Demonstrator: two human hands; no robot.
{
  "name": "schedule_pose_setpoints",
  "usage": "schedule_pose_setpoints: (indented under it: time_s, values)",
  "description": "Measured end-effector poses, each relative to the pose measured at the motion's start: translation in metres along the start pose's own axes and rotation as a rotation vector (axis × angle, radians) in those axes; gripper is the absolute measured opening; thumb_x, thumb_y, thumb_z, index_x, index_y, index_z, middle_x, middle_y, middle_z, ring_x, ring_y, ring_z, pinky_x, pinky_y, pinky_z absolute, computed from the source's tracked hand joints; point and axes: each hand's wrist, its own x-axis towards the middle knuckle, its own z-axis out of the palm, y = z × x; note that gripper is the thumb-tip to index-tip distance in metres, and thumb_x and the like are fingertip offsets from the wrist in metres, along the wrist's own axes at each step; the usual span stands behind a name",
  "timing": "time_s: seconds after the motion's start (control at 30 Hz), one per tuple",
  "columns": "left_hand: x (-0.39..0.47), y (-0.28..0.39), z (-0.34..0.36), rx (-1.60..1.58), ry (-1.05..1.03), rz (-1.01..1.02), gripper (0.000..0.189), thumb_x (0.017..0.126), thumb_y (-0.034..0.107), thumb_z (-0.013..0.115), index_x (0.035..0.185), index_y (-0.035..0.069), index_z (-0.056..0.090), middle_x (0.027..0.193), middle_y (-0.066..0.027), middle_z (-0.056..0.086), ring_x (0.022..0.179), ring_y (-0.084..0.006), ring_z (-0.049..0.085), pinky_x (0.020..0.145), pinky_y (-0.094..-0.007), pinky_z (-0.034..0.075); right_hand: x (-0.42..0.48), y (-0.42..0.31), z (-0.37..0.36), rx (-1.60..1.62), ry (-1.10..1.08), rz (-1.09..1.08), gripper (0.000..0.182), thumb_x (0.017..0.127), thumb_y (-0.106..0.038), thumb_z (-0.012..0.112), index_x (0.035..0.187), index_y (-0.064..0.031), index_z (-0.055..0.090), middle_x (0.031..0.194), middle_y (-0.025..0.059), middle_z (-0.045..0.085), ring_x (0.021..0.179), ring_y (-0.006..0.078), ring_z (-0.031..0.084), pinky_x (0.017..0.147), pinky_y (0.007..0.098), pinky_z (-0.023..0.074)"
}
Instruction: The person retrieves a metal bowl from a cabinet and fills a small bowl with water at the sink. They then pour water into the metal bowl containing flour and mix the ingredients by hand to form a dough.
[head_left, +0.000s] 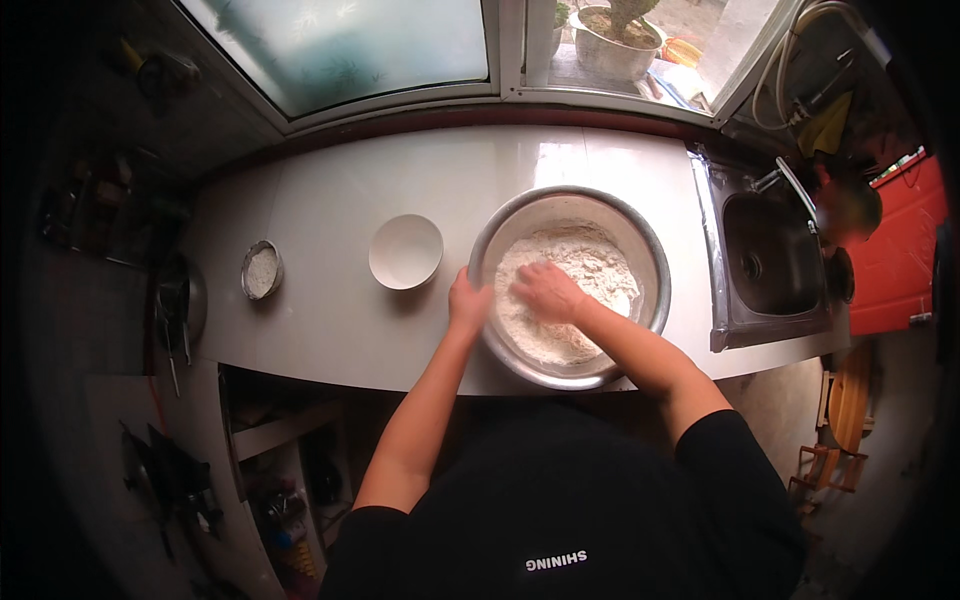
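A large metal basin stands at the counter's front edge, before my body. Inside it lies pale flour, partly gathered in rough clumps. My left hand grips the basin's left rim, with the thumb at the outer side. Down in the basin, my right hand touches the flour, its fingers blurred but spread a little. To the left of the basin is a white bowl whose inside looks plain white. Farther left, a small bowl holds white powder.
A metal sink with a faucet is set into the counter at right. The window borders the back. Dark pans sit at the left end, above an open cupboard. A wooden stool stands right.
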Motion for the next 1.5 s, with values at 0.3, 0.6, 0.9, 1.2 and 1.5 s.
schedule_pose_setpoints:
  time_s: [0.3, 0.6, 0.9, 1.2, 1.5]
  values:
    - [-0.001, 0.002, 0.004, 0.030, 0.036, 0.021, 0.040, 0.072, 0.008, 0.057, 0.111, -0.002, 0.056, 0.094, -0.0183, 0.066, 0.087, -0.0289, 0.065, 0.079, -0.0356, 0.049, -0.058, 0.065, 0.019, -0.046, -0.008, 0.528, 0.057, 0.085, -0.044, 0.056, 0.130, -0.0124, 0.043, 0.127, 0.0186, 0.045, 0.118, 0.0326, 0.045, 0.099, 0.0466, 0.0381]
    - [0.000, -0.005, 0.008, 0.014, 0.068, 0.036, 0.039, 0.072, 0.008, 0.057, 0.109, -0.002, 0.056, 0.093, -0.0195, 0.066, 0.086, -0.0303, 0.065, 0.079, -0.0360, 0.049, -0.062, -0.027, 0.028, 0.066, -0.043, 0.134, 0.062, 0.076, -0.021, 0.059, 0.135, -0.0132, 0.040, 0.133, 0.0212, 0.040, 0.115, 0.0363, 0.046, 0.099, 0.0448, 0.0392]
    - [0.002, -0.017, 0.007, 0.005, 0.077, 0.105, 0.037, 0.072, 0.008, 0.057, 0.107, -0.003, 0.056, 0.091, -0.0184, 0.066, 0.086, -0.0291, 0.064, 0.079, -0.0353, 0.049, -0.009, 0.051, 0.022, -0.091, 0.252, 0.183, 0.051, 0.085, -0.033, 0.052, 0.131, -0.0115, 0.044, 0.138, 0.0141, 0.038, 0.127, 0.0290, 0.038, 0.108, 0.0494, 0.0245]
    - [0.000, -0.007, 0.012, 0.027, 0.085, 0.066, 0.034, 0.072, 0.008, 0.057, 0.104, -0.003, 0.056, 0.090, -0.0170, 0.066, 0.084, -0.0284, 0.064, 0.077, -0.0356, 0.049, -0.087, -0.004, 0.003, 0.167, -0.246, 0.458, 0.076, 0.075, -0.032, 0.065, 0.140, -0.0115, 0.031, 0.134, 0.0237, 0.037, 0.120, 0.0416, 0.041, 0.092, 0.0472, 0.0447]
    - [-0.002, -0.001, 0.006, 0.035, 0.055, 0.076, 0.036, 0.071, 0.006, 0.057, 0.105, -0.005, 0.055, 0.092, -0.0173, 0.065, 0.086, -0.0274, 0.064, 0.078, -0.0356, 0.049, -0.010, 0.022, 0.007, -0.181, 0.091, -0.060, 0.052, 0.095, -0.041, 0.032, 0.137, -0.0120, 0.037, 0.147, 0.0129, 0.029, 0.136, 0.0286, 0.027, 0.115, 0.0448, 0.0087]
